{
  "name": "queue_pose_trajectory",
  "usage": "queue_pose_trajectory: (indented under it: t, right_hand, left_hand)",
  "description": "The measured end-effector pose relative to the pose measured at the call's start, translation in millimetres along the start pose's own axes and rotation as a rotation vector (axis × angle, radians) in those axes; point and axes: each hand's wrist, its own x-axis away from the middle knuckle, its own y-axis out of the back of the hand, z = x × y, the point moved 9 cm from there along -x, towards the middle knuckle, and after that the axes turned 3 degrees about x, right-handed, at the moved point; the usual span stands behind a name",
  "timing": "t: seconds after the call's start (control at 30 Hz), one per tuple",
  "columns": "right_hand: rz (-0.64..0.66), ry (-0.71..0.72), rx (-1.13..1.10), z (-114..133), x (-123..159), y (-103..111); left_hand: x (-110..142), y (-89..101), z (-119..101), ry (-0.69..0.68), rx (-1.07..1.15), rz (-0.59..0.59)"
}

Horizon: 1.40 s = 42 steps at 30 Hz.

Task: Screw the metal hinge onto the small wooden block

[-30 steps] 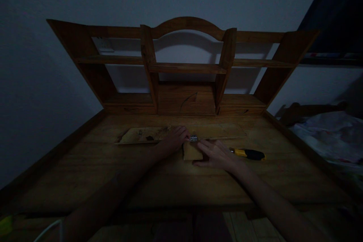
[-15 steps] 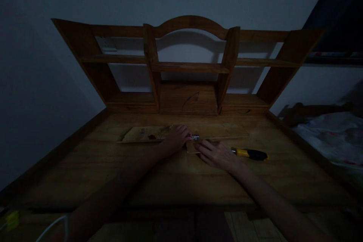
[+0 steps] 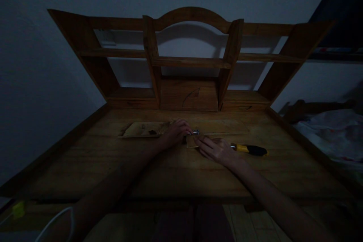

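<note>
My left hand (image 3: 178, 132) has its fingers closed at the left end of a small silver metal hinge (image 3: 196, 132), gripping it. Just in front of the hinge is a small wooden block (image 3: 191, 142), and my right hand (image 3: 216, 149) pinches it from the right side. The hinge sits at the block's far edge; in the dim light I cannot tell whether they touch. A screwdriver (image 3: 252, 150) with a yellow and black handle lies right of my right hand, the end of its shaft hidden.
A long thin board (image 3: 218, 126) with a rough, stained left part lies behind my hands on the wooden desk (image 3: 141, 176). At the back stands a wooden shelf unit (image 3: 191, 62) against the wall. A white cable (image 3: 55, 221) hangs at the lower left.
The wooden block has tilted and shows less of its face, with my right fingers now bent over it. My left hand stays at the hinge. The view has shifted slightly.
</note>
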Motion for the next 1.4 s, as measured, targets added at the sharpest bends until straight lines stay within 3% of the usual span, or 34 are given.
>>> queue_pose_trajectory:
  t: [0.17,0.47,0.87,1.03,1.13,1.27,1.4]
  right_hand:
    - [-0.008,0.007,-0.017,-0.9,0.1,-1.4]
    - [0.007,-0.016,-0.022,-1.8,-1.0,0.1]
    - [0.112,0.000,-0.115,3.5,-3.1,-9.7]
    - [0.241,-0.128,-0.219,-14.1,-0.2,0.6]
    - [0.269,-0.464,-0.218,-62.1,38.5,21.2]
    - [0.353,-0.826,-0.251,-111.2,131.2,35.1]
    - [0.403,-0.847,-0.359,-118.3,186.5,30.5]
  left_hand:
    - [-2.5,-2.7,-5.5,0.005,-0.054,0.040]
    - [-3.9,-11.6,-7.6,0.002,-0.427,0.106]
    - [-4.7,13.2,-19.7,0.047,-0.354,-0.040]
    - [-2.4,18.8,-8.0,0.085,-0.270,-0.092]
    - [-1.4,20.3,1.7,0.097,-0.198,-0.133]
    - [-0.1,20.6,9.6,0.113,-0.169,-0.177]
    - [0.3,18.1,12.2,0.112,-0.191,-0.186]
